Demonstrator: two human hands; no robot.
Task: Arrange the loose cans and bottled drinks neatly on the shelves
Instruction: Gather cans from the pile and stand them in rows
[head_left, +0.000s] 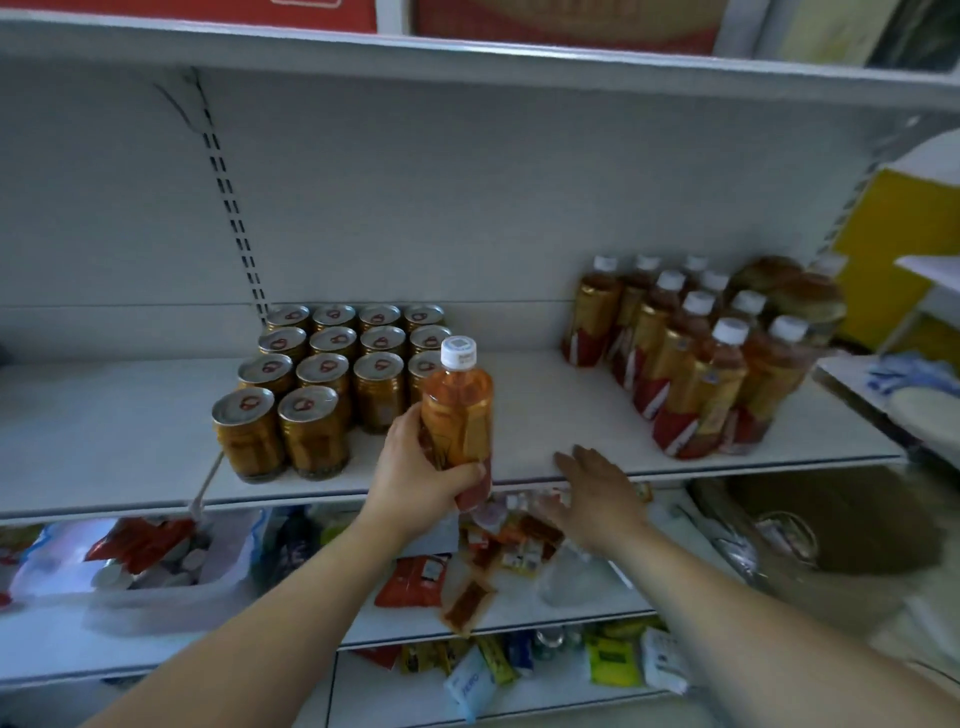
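Bottle of amber drink, upright over the shelf edge between cans and bottles, clamped low by left hand; right hand spread open. Probably full, heavy, slick: mid-body grip suits.

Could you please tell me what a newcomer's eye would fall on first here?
The eye lands first on the bottle of orange drink that the left hand grips upright at the front edge of the shelf, with the right hand open beside it. On the shelf, a tidy block of cans stands to the left and a cluster of bottles to the right.
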